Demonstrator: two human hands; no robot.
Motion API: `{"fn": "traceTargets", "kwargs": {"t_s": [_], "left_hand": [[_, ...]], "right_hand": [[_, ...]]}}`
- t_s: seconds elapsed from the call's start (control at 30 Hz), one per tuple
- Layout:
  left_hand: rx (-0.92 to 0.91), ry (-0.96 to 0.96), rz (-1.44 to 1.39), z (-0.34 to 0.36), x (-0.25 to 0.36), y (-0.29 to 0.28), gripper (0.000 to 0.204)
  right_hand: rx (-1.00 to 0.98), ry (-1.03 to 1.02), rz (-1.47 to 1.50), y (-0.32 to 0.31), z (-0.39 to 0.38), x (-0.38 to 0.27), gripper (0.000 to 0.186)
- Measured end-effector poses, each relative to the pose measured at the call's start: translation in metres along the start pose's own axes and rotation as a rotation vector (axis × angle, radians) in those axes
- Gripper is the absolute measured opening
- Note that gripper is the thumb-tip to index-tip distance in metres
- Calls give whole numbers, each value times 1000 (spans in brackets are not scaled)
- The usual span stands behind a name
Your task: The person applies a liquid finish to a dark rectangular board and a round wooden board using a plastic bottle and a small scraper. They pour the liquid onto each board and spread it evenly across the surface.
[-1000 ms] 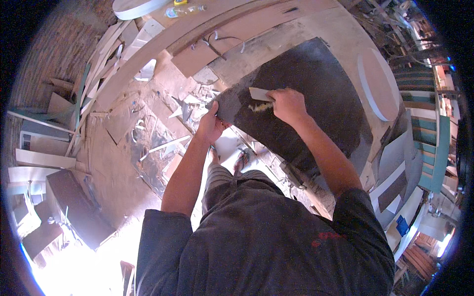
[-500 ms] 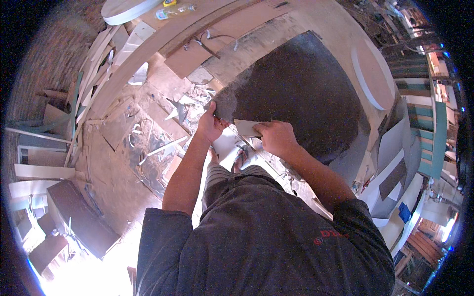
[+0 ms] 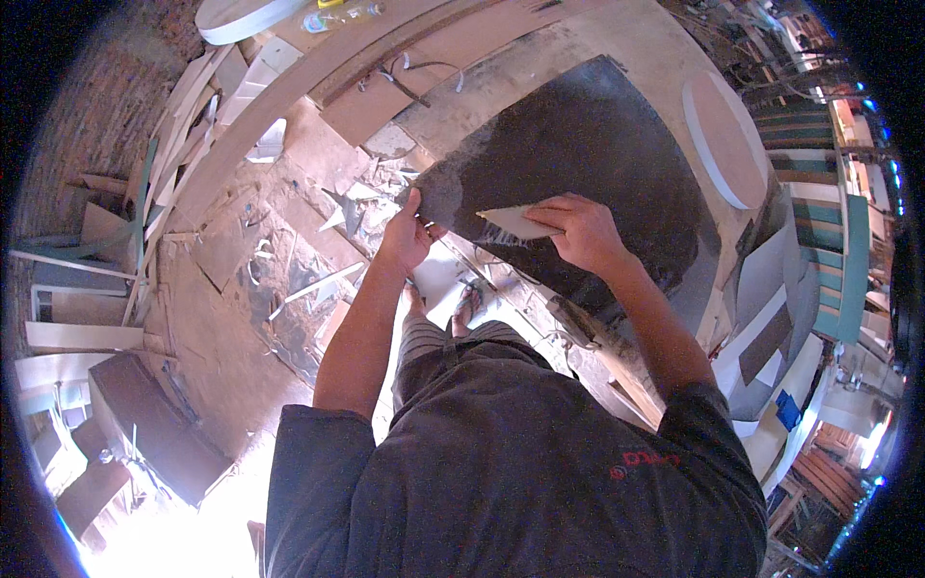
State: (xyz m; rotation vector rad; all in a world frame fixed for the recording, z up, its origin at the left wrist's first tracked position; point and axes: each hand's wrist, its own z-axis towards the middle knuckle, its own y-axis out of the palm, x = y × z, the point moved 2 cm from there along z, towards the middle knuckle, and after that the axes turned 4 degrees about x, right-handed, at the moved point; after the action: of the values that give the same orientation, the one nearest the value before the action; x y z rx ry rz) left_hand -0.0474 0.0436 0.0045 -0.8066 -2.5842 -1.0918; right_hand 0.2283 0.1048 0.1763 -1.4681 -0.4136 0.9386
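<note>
My left hand [image 3: 409,236] grips the near left corner of a dark sheet [image 3: 617,144] with a lighter grey patch at that corner. My right hand [image 3: 583,231] pinches a thin, flat, pale rectangular card [image 3: 511,222], held tilted on the sheet near its front edge. Pale stringy material shows under the card's edge. The sheet's surface looks mottled, with greyer areas along parts of its edges.
A round-ended pale board [image 3: 723,135] lies right of the sheet. Offcuts [image 3: 356,207] and scraps litter the floor near my feet. A plastic bottle [image 3: 342,16] and curled strips [image 3: 414,72] lie beyond. Stacked boards [image 3: 183,154] line the left; slatted green pieces [image 3: 838,270] stand right.
My right hand with the card went toward the near edge half a second ago, then moved back up and right onto the sheet. My left hand stays at the corner.
</note>
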Motion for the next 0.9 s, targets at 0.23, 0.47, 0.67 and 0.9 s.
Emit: {"fn": "traceTargets", "kwargs": {"t_s": [0.23,0.47,0.67,0.9], "left_hand": [[-37,20,16,5,1,-6,43],[-2,18,3,5,-2,-5,42],[-17,-21,-9,6,-1,-10,49],[-39,38,44,-2,4,-5,45]], "right_hand": [[-24,-213,-211,23,-66,48,46],[-270,-94,-224,-41,-116,89,50],[-75,-249,-115,-29,-8,42,49],[-198,-443,-103,49,65,-13,40]]}}
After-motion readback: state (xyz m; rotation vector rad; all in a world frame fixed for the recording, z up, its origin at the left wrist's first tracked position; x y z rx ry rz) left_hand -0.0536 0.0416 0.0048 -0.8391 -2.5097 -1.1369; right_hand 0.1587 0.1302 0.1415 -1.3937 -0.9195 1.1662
